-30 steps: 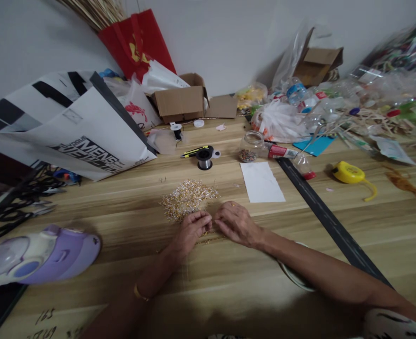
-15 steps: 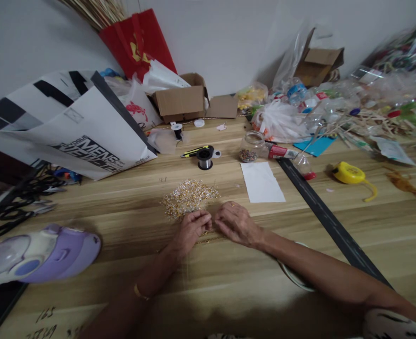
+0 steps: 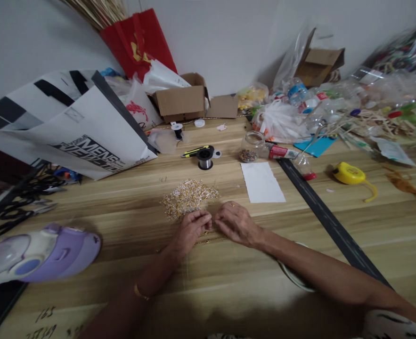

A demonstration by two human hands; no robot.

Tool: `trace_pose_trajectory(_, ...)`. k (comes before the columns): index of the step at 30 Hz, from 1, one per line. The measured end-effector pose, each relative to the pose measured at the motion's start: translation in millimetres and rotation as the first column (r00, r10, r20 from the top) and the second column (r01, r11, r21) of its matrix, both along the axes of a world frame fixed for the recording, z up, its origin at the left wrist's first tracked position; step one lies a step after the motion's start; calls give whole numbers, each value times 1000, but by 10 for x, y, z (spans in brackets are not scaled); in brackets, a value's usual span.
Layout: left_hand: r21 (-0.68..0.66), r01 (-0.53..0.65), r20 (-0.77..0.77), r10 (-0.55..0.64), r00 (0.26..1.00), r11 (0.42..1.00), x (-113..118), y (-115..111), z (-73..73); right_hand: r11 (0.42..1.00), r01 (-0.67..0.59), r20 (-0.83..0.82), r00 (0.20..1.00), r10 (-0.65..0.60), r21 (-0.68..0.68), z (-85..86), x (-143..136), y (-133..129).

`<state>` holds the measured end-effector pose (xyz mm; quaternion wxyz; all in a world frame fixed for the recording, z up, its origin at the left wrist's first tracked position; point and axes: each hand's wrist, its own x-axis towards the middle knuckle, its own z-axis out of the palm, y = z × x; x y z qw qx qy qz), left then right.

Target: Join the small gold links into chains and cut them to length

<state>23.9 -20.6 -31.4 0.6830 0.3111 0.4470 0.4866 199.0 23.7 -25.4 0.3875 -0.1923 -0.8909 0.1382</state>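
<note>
Head view: the bead pile, clear and gold, sits mid-counter; use it as the landmark. Left hand is at its near edge, thumb and index pinched closed. Whatever is in the pinch is too small to tell. Right hand is near the pile's near right side, fingers curled in, tips just beside the left fingertips. Can't tell how far closed the tips are or if they hold anything. Thin gold chain lies on the near side of the pile, running by the hands.

Beyond the pile: wire spool upright, utility knife just beside it. Right and slightly beyond: white paper, with wood showing between it and the right hand. Jar stands past the paper's far edge. Dark strip runs diagonally to the right of the paper; tape measure is right of that, well apart from the pile.

Left of the pile: printed bag on the far side, scissors farther left, purple appliance nearer. Wide wood stretch between appliance and left forearm. Pale round rim pokes out under the right forearm, which narrows room that side.
</note>
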Motion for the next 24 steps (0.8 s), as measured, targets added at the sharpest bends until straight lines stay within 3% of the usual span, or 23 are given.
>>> trace_pose_trajectory(7, -13, -5, -78, 4, 997, 1000, 14, -5, 41, 1000, -2, 8, 1000, 2, -4, 11, -3, -3)
trace_pose_trajectory(16, 9, -7, -54, 8, 999, 1000, 8, -2, -5, 1000, -5, 1, 1000, 5, -3, 20, -2, -7)
trace_pose_trajectory(24, -14, -14, -33, 13, 999, 1000, 9, -5, 44, 1000, -5, -12, 1000, 5, 11, 16, -2, -6)
